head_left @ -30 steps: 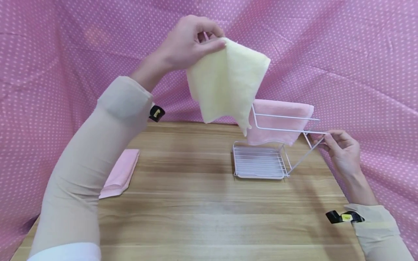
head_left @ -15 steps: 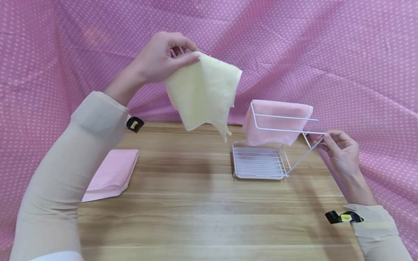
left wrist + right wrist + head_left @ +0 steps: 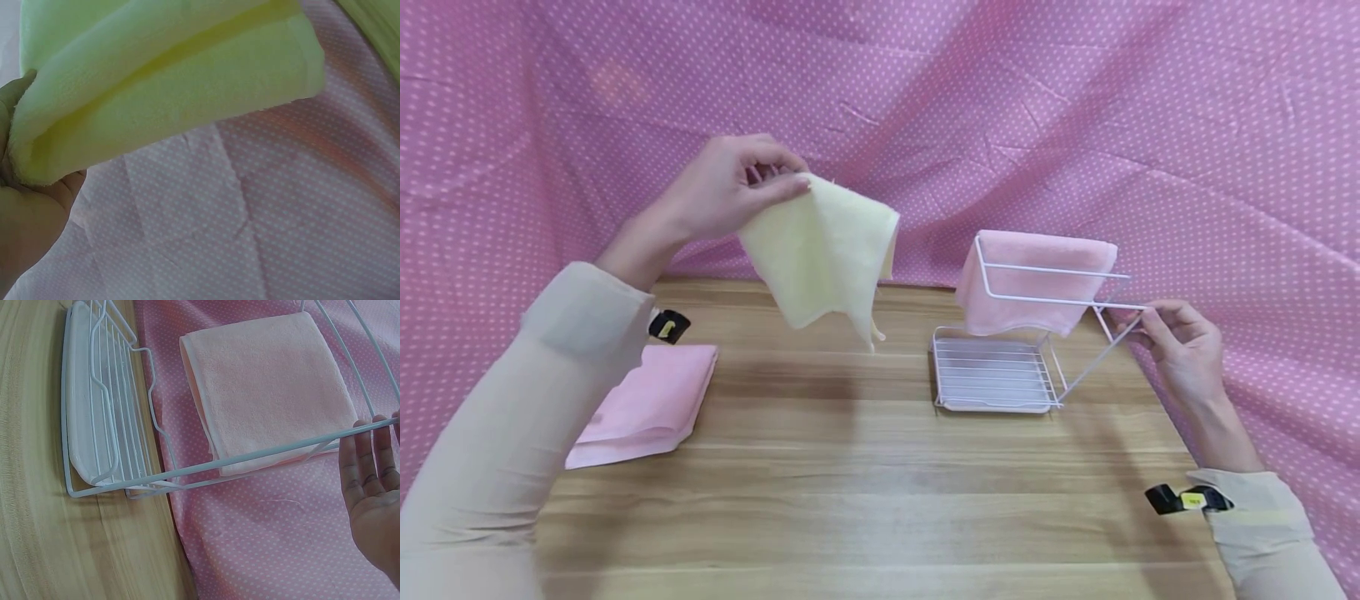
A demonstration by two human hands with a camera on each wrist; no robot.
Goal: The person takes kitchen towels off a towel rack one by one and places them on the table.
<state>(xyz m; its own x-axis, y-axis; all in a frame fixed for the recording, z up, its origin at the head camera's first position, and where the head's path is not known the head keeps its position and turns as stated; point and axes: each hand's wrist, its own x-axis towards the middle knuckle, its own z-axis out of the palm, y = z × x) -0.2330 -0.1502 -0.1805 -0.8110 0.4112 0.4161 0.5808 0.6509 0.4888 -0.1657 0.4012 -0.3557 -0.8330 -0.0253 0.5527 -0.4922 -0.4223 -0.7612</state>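
Note:
My left hand [image 3: 726, 187] pinches a pale yellow towel [image 3: 823, 250] by its upper edge between thumb and fingers; the cloth hangs above the table. In the left wrist view the towel [image 3: 175, 87] shows a fold along its length. At the right, my right hand [image 3: 1187, 350] grips the upper corner of a white wire rack [image 3: 1067, 300]. Over one of the rack's top bars hangs a pink towel [image 3: 1037, 283]. In the right wrist view the fingers [image 3: 365, 456] curl round a rack bar, beside that hanging pink towel [image 3: 269, 387].
Another pink towel [image 3: 662, 392] lies folded on the wooden table [image 3: 865, 517] at the left, partly behind my left forearm. The rack's lower shelf holds a white tray [image 3: 996, 408]. A pink polka-dot cloth [image 3: 925, 100] hangs behind the table.
My left hand has moved left and down with the yellow towel, away from the rack. More of the pink towel on the table shows now. My right hand stays on the rack.

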